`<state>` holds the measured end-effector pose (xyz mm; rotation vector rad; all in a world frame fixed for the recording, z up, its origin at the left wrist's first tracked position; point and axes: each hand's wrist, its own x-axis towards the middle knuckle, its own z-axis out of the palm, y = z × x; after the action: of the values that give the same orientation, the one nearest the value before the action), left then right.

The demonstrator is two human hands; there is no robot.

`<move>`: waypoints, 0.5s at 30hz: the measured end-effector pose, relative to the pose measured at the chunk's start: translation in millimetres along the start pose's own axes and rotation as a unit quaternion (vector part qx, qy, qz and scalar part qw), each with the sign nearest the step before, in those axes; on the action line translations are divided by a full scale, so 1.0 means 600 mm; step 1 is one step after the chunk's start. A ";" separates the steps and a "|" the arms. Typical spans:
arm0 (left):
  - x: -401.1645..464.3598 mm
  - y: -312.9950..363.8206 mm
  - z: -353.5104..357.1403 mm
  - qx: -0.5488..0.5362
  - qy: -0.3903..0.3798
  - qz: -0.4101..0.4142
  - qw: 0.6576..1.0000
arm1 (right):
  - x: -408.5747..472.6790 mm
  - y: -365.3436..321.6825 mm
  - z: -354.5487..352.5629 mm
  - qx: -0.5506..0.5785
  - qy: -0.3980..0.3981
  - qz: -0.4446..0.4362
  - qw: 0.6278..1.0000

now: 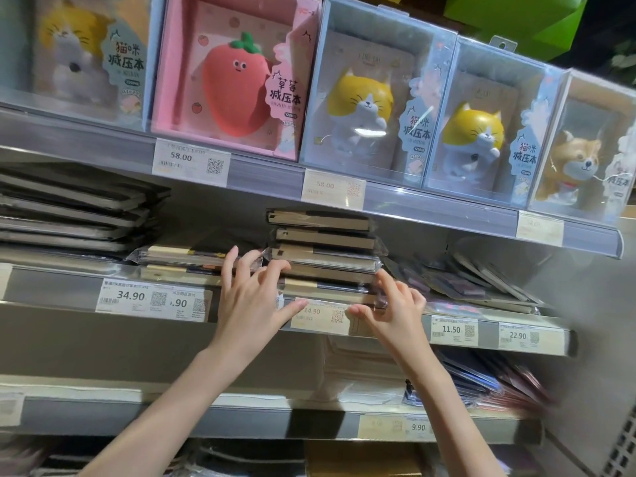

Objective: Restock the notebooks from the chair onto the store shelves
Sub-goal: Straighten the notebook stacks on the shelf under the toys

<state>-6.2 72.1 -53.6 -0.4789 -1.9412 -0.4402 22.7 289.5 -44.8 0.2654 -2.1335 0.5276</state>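
Nearest, two bare forearms are reaching up and forward toward the middle shelf (516, 333). Left hand (247, 304) is spreading its fingers, straight and apart, fingertips touching the left end of the notebook stack (323, 256), thumb lying along the shelf lip by the price tag (320, 316) reading 14.90. Right hand (395, 308) is bracketing the stack's lower right corner, fingers loosely bent and apart, thumb pointing left along the lip; whether it is pinching the bottom wrapper, cannot tell.

Stack is sitting on the shelf between the two hands and just beyond the fingertips, long axis running left to right, spines and page edges facing out, upper books skewed. Both hands look about equally near; judging by this, the next move is squaring or pushing the pile back, with a risk of the top books sliding.

Other tags on this lip are reading 34.90, 11.50, 22.90; the lower one 9.90.

Farther up, boxed squishy notebooks: a pink strawberry box (234, 80) marked 草莓减压本, cat boxes (371, 105) marked 猫咪减压本, tags reading 58.00. Chair not in view.
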 end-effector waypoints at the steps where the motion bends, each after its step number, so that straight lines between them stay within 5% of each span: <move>1: 0.000 0.000 0.001 -0.011 0.003 -0.003 1.000 | -0.001 0.000 0.000 0.003 -0.006 0.004 1.000; 15: -0.016 -0.015 0.017 -0.056 0.020 0.022 0.998 | -0.015 0.009 0.022 0.066 0.077 0.033 0.994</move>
<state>-15.0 68.6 -67.3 -0.5785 -1.8713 -0.5281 16.1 288.3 -60.6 0.2208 -1.9661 0.7068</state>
